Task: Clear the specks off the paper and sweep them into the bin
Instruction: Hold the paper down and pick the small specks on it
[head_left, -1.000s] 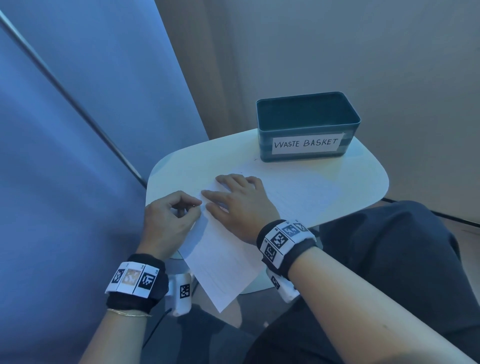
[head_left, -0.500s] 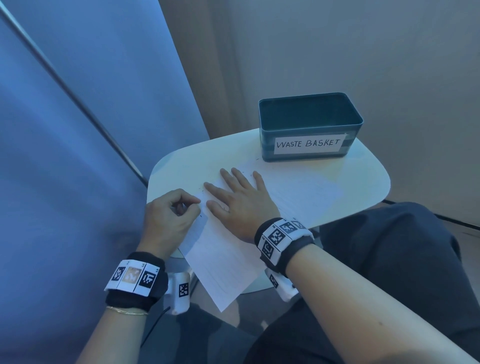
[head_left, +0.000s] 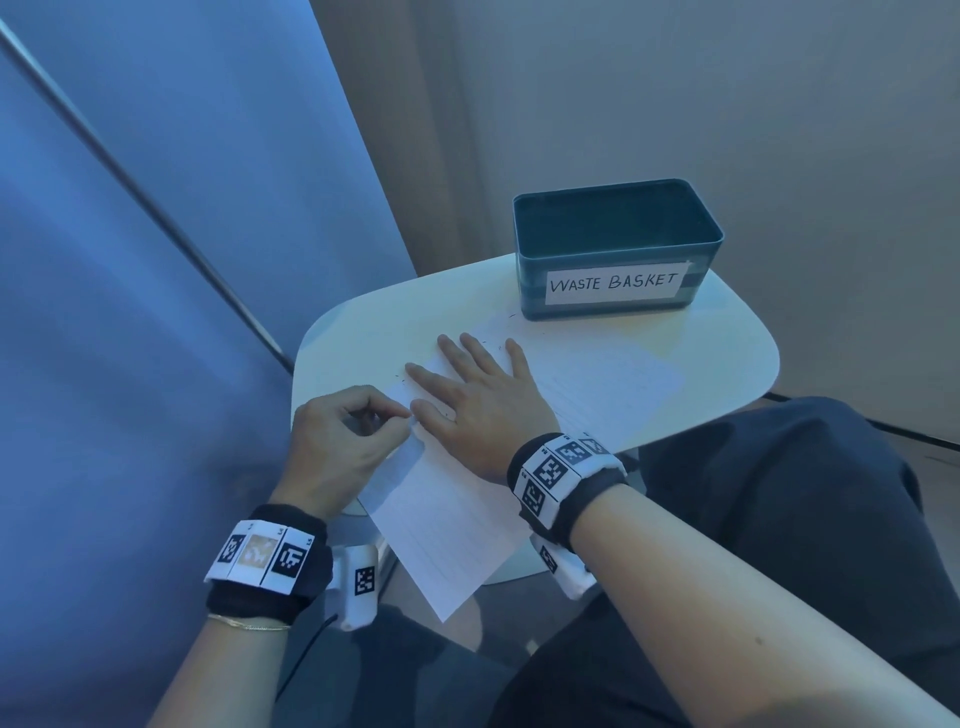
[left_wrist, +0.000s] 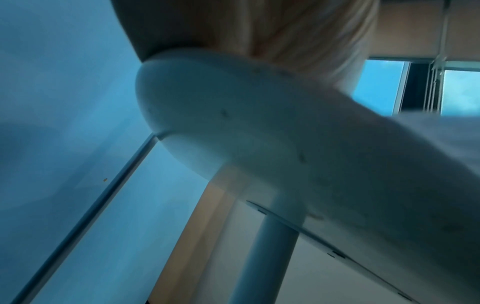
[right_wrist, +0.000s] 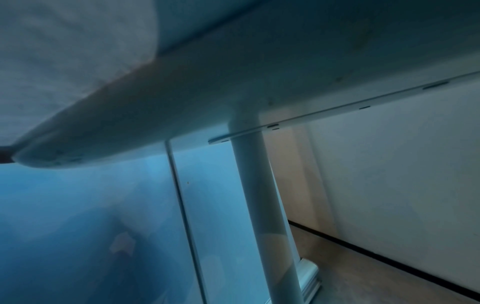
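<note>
1. Setup: a white lined paper sheet (head_left: 587, 384) lies across the small white rounded bench (head_left: 363, 332), its near corner hanging off the front edge. The dark teal rectangular plastic bin labelled "WASTE BASKET" (head_left: 615, 249) stands at the far side of the bench, just beyond the sheet's far edge.
2. Grip, right: our right hand (head_left: 478, 395) lies flat on the sheet, fingers spread and straight, pointing toward the bin.
3. Grip, left: our left hand (head_left: 337, 441) has curled fingers, thumb and forefinger pinching the sheet's left edge.
4. The tiny dark specks (head_left: 491, 344) show around the right fingertips and near the bin's base; they are too small to count. Wrist views show only the bench underside.
5. Step in hand, as we judge it: brushing the specks forward with the flat palm.
6. To do it well: keep the left pinch firm so the sheet cannot slide; sweep with light, even pressure; gather strays from the left into one line.
7. Caution: the bin's wall stands above the sheet, so brushing alone may pile the specks against its base. Lifting and tipping the sheet may be needed.
</note>
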